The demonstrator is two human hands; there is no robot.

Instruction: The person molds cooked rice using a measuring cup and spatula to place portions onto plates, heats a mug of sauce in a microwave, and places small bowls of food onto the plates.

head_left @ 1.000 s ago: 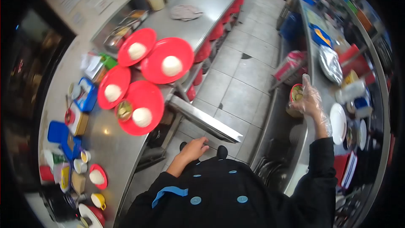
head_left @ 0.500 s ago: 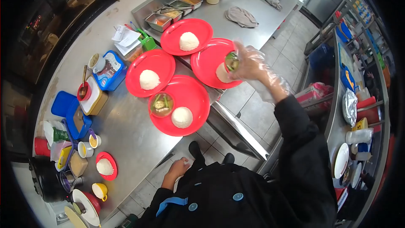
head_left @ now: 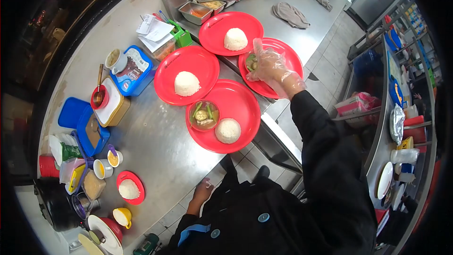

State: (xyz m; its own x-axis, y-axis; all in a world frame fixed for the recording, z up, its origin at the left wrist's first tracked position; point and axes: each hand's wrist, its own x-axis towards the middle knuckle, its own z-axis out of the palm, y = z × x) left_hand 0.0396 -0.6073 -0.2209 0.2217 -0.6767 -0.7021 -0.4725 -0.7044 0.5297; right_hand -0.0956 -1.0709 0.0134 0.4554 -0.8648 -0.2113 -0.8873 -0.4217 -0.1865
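My right hand (head_left: 273, 68), in a clear plastic glove, reaches over the right red plate (head_left: 290, 56) with its fingers round a small bowl of green vegetables (head_left: 251, 62). The hand hides that plate's middle. A similar bowl of vegetables in broth (head_left: 204, 115) rests beside a rice mound (head_left: 228, 131) on the nearest red plate (head_left: 240, 99). Two more red plates, the left one (head_left: 165, 78) and the back one (head_left: 212, 33), each hold a rice mound. My left hand (head_left: 203, 191) hangs low beyond the counter's edge, its fingers curled and partly hard to make out.
Metal trays of toppings (head_left: 196, 13) and a grey cloth (head_left: 290, 15) lie at the back. Blue tubs (head_left: 89, 132), cups and a small red rice plate (head_left: 137, 196) line the left side. An open metal door or drawer (head_left: 281, 144) juts out below the counter; shelving stands right.
My right hand came from the right-hand shelf to the right plate with the bowl, then lowered it there. The view has swung left toward the plates. My left hand stays low.
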